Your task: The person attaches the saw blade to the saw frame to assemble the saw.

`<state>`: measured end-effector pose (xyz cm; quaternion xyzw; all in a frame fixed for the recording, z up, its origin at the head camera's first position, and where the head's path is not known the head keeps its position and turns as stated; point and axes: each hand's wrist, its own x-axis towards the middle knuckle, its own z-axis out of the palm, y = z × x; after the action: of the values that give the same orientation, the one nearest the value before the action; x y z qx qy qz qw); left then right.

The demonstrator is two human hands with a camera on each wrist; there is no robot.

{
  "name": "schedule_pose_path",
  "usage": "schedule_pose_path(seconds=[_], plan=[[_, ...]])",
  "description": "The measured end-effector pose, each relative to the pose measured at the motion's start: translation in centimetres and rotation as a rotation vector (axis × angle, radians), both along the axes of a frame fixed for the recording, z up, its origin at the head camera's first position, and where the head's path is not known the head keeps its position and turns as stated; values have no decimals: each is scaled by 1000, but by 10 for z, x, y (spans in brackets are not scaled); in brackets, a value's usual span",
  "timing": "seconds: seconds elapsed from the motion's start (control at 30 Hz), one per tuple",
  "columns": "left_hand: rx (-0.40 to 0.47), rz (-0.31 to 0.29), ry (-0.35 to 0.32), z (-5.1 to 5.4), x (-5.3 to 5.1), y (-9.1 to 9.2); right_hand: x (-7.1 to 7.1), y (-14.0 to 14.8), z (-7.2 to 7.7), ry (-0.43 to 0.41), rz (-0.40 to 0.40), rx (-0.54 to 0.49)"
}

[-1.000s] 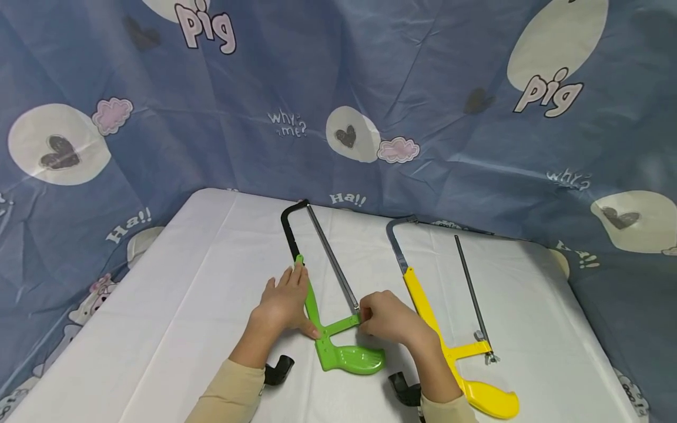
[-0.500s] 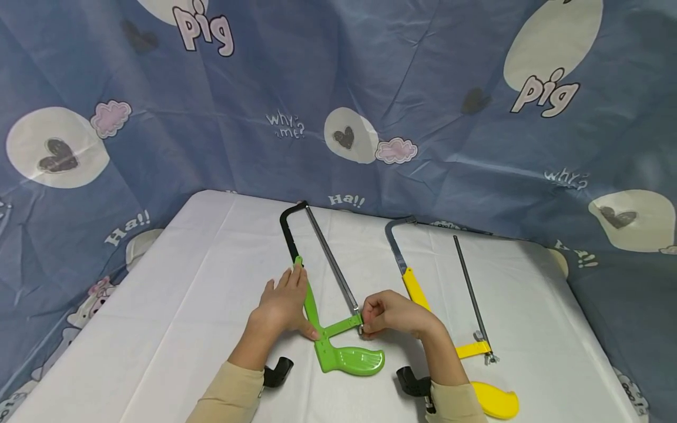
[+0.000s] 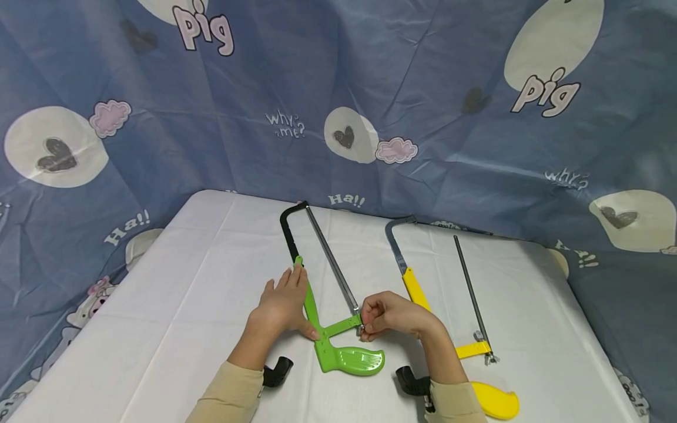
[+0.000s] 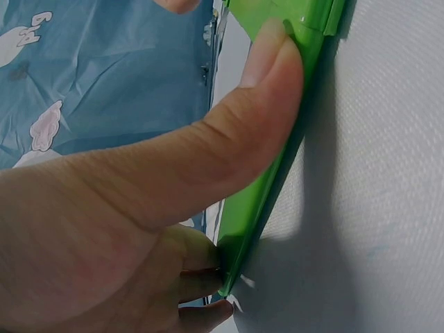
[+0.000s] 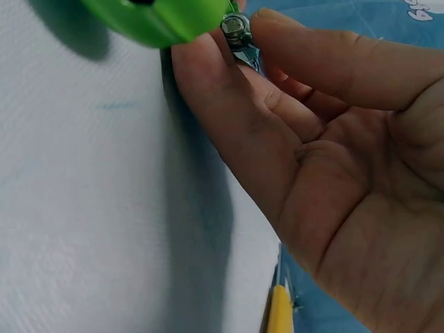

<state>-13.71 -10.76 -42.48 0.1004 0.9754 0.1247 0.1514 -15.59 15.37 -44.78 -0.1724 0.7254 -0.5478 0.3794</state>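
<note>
Blue cloth [image 3: 211,141] printed with pigs and lettering hangs behind a white-covered desk [image 3: 211,270].

The person's right hand [image 3: 394,317] pinches a small metal nut [image 5: 236,28] between thumb and fingers, at the end of the bracket of the green saw [image 3: 338,326]. The left hand [image 3: 282,302] grasps nothing; it lies flat along the frame, fingers extended, thumb resting near the handle, and seems to steady the saw.

The green saw lies on the desk between the two hands. Its blade [image 3: 332,258] spans from the tip of the black bow to the bracket beside the right hand, so the fitting looks nearly complete; the step in hand appears to be turning or setting the nut. Whether the nut is tight cannot be told from these views.

Farther out, to the person's right, is the yellow saw [image 3: 416,289], partly hidden by the right arm. Its strip [image 3: 471,288] meets the bracket, where a wing nut [image 3: 492,358] sits, but the far end lies apart from the grey bow's tip. That end is therefore not joined, and probably remains to be done.

No container shows; both saws lie directly on the desk. A black mount [image 3: 279,371] shows beside the left sleeve [image 3: 227,390].
</note>
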Motion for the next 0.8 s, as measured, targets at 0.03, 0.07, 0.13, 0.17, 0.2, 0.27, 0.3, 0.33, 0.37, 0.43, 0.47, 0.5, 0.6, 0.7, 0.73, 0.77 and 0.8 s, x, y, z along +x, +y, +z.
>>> schedule_pose_path(seconds=[0.03,0.07,0.13,0.17,0.2,0.27,0.3,0.33,0.37,0.43,0.47,0.5,0.6,0.7,0.73,0.77,0.8], plan=[[0,0,-1,0,0,0,0,0,1,-1,-3,4],[2,1,-2,-1,0,0,0,1,2,2,-8,13],[3,2,-3,-1,-1,0,0,3,5,27,-24,39],[4,3,-4,-1,-1,1,1,4,7,47,-34,60],[4,3,-6,-1,-1,1,1,5,10,69,-46,80],[3,2,-8,-2,-2,1,3,7,15,122,-67,125],[0,1,-9,-2,-2,1,5,7,18,152,-74,149],[-2,-1,-11,-2,-2,1,6,7,21,189,-79,179],[-3,-1,-13,-2,-2,1,8,6,25,227,-81,211],[-9,-4,-17,-2,-2,1,12,1,32,308,-73,279],[-11,-4,-20,-2,-2,1,14,-1,36,351,-65,317],[-11,-4,-22,-2,-2,1,17,-4,39,392,-57,354],[-13,-4,-28,-2,-2,0,21,-12,42,471,-29,425],[-8,-3,-27,-3,-3,0,22,-17,39,486,-12,442],[-8,-4,-26,-3,-2,0,22,-18,37,481,-9,438],[-7,-4,-25,-3,-2,0,22,-18,35,473,-5,434],[-6,-4,-24,-3,-2,0,22,-19,34,466,-3,428]])
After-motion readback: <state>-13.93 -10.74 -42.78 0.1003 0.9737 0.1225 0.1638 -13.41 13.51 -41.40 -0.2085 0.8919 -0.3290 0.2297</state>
